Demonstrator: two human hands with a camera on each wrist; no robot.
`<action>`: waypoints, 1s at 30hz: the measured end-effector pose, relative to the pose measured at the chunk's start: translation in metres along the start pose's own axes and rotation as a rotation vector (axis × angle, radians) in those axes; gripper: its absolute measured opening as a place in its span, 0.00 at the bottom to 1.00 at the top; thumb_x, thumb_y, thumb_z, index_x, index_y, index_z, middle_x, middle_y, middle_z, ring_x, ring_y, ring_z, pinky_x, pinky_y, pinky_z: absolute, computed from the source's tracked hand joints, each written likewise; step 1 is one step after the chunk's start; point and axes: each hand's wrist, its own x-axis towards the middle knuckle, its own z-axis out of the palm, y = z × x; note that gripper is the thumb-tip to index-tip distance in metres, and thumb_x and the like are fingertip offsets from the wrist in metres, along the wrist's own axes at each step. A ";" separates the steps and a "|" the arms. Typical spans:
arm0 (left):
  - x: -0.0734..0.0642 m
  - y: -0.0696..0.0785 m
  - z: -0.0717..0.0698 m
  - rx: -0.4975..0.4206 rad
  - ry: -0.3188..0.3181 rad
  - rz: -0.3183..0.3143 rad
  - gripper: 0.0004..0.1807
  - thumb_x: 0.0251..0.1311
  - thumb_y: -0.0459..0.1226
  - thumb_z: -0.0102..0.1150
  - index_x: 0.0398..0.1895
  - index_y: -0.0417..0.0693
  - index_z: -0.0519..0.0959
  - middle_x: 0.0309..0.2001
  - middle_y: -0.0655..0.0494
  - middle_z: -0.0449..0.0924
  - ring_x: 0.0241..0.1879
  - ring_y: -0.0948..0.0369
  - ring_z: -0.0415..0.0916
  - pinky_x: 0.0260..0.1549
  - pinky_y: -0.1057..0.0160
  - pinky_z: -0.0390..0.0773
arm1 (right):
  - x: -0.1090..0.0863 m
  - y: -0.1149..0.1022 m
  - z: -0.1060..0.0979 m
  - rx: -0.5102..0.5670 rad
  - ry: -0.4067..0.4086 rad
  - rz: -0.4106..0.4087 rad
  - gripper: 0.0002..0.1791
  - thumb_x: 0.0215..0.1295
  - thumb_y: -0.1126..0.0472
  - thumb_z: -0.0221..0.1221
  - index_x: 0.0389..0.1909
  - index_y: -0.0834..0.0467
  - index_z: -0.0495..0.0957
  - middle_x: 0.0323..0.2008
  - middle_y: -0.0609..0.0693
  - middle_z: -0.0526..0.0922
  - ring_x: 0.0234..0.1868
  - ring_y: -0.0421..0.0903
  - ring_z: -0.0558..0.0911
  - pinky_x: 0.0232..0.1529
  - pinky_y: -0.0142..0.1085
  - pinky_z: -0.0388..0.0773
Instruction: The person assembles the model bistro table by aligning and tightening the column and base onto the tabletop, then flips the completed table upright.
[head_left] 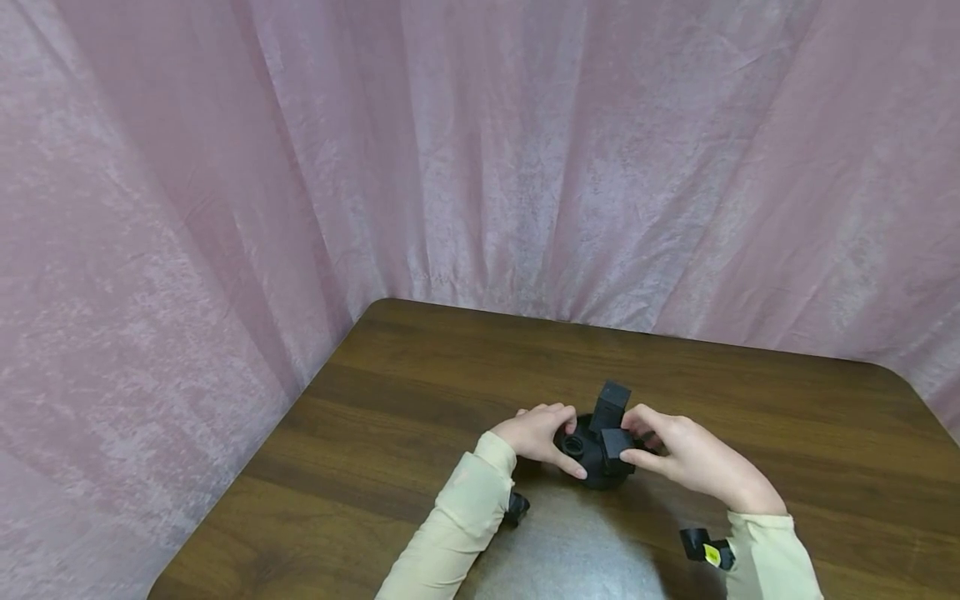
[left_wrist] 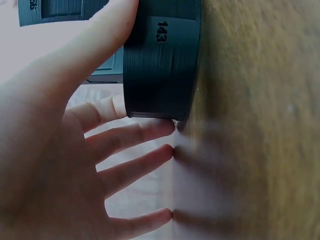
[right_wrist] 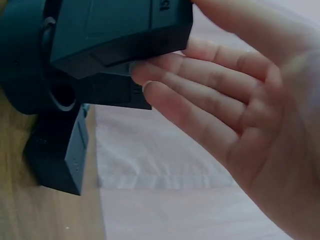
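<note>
A black round plastic part (head_left: 597, 482) with a threaded hole on top sits on the wooden table. My left hand (head_left: 534, 433) holds its left side between thumb and index finger; "143" is embossed on its side wall (left_wrist: 161, 75) in the left wrist view. The other left fingers are spread with tips at the tabletop. My right hand (head_left: 686, 454) grips a black rectangular block (head_left: 617, 442) on the part's right side, thumb near and fingers beyond. Another black block (head_left: 611, 404) sticks up behind it. A further block (right_wrist: 60, 152) shows low in the right wrist view.
The wooden table (head_left: 360, 467) has rounded far corners. Pink curtains (head_left: 487, 167) hang behind it and along the left side. Black wrist devices (head_left: 707, 548) are strapped at both sleeves. A pale glare lies on the tabletop in front of the hands.
</note>
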 end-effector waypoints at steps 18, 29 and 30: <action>-0.002 0.001 0.000 0.002 0.003 0.002 0.31 0.34 0.63 0.65 0.33 0.56 0.64 0.33 0.66 0.66 0.34 0.67 0.65 0.31 0.65 0.61 | 0.005 0.005 0.009 -0.083 0.050 0.120 0.22 0.59 0.35 0.47 0.49 0.41 0.69 0.25 0.36 0.74 0.23 0.31 0.70 0.25 0.29 0.66; -0.003 0.003 -0.001 -0.005 -0.001 -0.001 0.31 0.34 0.62 0.65 0.34 0.56 0.64 0.33 0.66 0.66 0.35 0.66 0.65 0.31 0.64 0.60 | 0.011 0.009 0.013 -0.001 0.164 0.077 0.17 0.57 0.45 0.55 0.40 0.52 0.72 0.33 0.45 0.80 0.35 0.40 0.79 0.34 0.37 0.74; -0.003 0.003 -0.001 -0.009 -0.003 -0.003 0.31 0.34 0.62 0.65 0.34 0.56 0.64 0.33 0.66 0.66 0.35 0.66 0.65 0.31 0.64 0.60 | 0.012 0.009 0.014 0.003 0.169 0.094 0.17 0.57 0.45 0.55 0.39 0.53 0.71 0.31 0.45 0.79 0.32 0.39 0.78 0.32 0.35 0.74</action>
